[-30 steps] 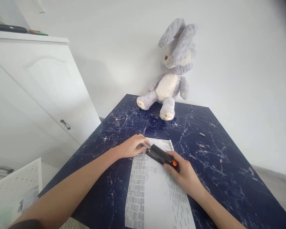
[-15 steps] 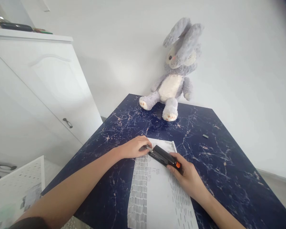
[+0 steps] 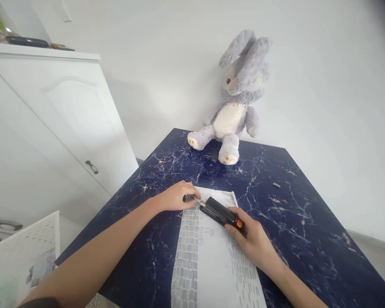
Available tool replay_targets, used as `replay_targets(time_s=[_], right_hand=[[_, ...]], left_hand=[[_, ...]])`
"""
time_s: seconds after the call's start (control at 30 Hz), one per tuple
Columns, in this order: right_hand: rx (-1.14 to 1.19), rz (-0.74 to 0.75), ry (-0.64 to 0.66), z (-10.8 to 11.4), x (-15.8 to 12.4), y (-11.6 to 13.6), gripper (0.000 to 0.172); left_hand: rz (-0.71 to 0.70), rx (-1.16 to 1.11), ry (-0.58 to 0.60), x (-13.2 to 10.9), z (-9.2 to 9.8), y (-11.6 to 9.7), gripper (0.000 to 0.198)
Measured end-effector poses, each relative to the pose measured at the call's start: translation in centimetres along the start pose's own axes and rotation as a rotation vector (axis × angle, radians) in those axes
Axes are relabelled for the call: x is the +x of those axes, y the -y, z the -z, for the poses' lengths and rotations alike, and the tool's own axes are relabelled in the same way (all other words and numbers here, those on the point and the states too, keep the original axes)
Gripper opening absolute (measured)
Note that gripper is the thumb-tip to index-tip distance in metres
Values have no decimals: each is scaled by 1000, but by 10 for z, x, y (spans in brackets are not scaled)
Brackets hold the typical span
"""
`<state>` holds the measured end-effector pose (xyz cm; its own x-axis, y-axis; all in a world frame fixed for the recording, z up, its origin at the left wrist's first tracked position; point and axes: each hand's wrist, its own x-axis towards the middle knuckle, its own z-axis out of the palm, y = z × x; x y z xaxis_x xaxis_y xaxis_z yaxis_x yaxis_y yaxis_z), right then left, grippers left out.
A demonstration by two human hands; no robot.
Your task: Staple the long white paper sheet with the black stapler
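My right hand point(image 3: 250, 231) is closed around a black stapler point(image 3: 220, 212) with an orange part at its rear end. From the stapler's front a metal slide point(image 3: 200, 201) sticks out, its dark tip pinched in the fingers of my left hand point(image 3: 179, 195). Both hands are over a long white sheet of paper point(image 3: 213, 265), which has dense grey bands on its left side and rows of short dark dashes on its right. Whether staples lie inside the stapler is hidden.
A small grey strip point(image 3: 276, 185), perhaps staples, lies on the dark blue marbled table point(image 3: 295, 222). A plush rabbit point(image 3: 229, 119) sits against the wall at the back. On the left are a white cabinet point(image 3: 67, 111) and a white perforated basket point(image 3: 35, 244).
My left hand has moved slightly left, away from the stapler, drawing the metal slide farther out of its front. My right hand holds the stapler in nearly the same place.
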<state>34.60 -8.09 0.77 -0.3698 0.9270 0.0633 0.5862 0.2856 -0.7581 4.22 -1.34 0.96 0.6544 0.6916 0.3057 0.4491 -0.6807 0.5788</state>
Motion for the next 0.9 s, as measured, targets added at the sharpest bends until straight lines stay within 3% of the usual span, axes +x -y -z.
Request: replay_targets(time_s=[0.27,0.43,0.63,0.77,0.9], right_hand=[[-6,-4,-8,0,0,-2,33],[17,-18,6,1,0,-4,32],[91,-12,-36,3,-2,-6,37],[159,48,10,2,-6,0,38],[195,86,-11,-2,-8,4,36]], left_hand=[[14,31,45,-4,20,-2,23],[25,-56,57,-7,22,7,24],[102,-135,-11,-4,9,5,20],[43,-213,-9,4,-7,-10,26],[-16,-208,-23,9,-17,-22,18]])
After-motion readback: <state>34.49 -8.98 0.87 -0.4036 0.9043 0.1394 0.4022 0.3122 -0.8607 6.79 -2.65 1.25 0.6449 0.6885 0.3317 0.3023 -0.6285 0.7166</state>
